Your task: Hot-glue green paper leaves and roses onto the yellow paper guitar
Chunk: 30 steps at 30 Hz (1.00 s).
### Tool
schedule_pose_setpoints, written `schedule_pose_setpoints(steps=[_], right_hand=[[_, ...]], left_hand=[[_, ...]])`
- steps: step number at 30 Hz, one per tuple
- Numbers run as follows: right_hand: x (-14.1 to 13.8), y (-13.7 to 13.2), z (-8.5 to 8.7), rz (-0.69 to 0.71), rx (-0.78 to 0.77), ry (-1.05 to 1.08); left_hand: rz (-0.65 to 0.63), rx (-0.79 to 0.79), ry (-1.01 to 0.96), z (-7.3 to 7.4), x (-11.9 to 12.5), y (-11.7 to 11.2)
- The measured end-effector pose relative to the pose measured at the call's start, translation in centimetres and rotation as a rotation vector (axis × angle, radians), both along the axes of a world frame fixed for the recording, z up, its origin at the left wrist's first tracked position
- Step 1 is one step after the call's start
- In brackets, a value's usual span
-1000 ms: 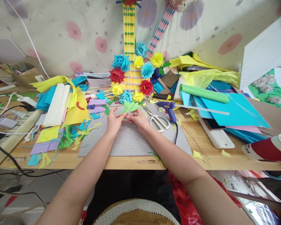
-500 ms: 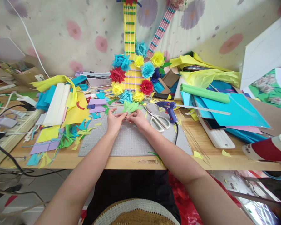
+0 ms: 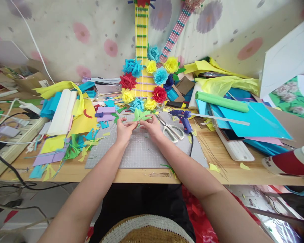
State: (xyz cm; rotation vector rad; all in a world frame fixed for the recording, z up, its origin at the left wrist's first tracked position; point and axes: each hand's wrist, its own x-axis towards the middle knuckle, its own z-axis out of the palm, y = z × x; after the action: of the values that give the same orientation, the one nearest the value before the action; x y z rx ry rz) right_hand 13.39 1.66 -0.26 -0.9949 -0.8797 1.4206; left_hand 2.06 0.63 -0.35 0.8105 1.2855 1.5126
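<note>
A light green paper flower with pointed petals [image 3: 141,115] is held up over the grey cutting mat [image 3: 142,152]. My left hand [image 3: 124,130] pinches its base from the left, thumb and forefinger closed. From the right, my right hand [image 3: 152,127] grips the same flower, its fingers at the base and along the petals. The fingertips of both hands nearly meet below the petals. Scissors with white handles [image 3: 172,131] lie just right of my right hand, and a blue glue gun [image 3: 183,118] rests beyond them.
Behind stands a yellow paper guitar [image 3: 141,40] trimmed with paper flowers. Paper scraps [image 3: 76,145] and a white crepe roll [image 3: 62,113] lie left. Blue sheets [image 3: 263,118] and a green roll [image 3: 221,101] are stacked right. A red-and-white cup [image 3: 291,161] stands at the right edge.
The petals have shifted and look more bunched on the left. My right hand's fingers have moved up onto the right-hand petals; my left hand keeps its pinch.
</note>
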Motion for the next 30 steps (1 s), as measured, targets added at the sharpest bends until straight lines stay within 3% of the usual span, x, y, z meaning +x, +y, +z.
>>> schedule_pose_setpoints(steps=[14,24,30], right_hand=[[0.09,0.03,0.06,-0.035,-0.019,0.019],[0.08,0.44,-0.30,-0.105,-0.029,-0.085],[0.09,0.32,-0.10,-0.069,-0.034,-0.051]], left_hand=[[-0.038,-0.070,-0.061,0.71,0.34,-0.22],[-0.074,-0.034,0.007,0.45,0.49,-0.43],[-0.079,-0.020,0.016,0.38,0.54,-0.44]])
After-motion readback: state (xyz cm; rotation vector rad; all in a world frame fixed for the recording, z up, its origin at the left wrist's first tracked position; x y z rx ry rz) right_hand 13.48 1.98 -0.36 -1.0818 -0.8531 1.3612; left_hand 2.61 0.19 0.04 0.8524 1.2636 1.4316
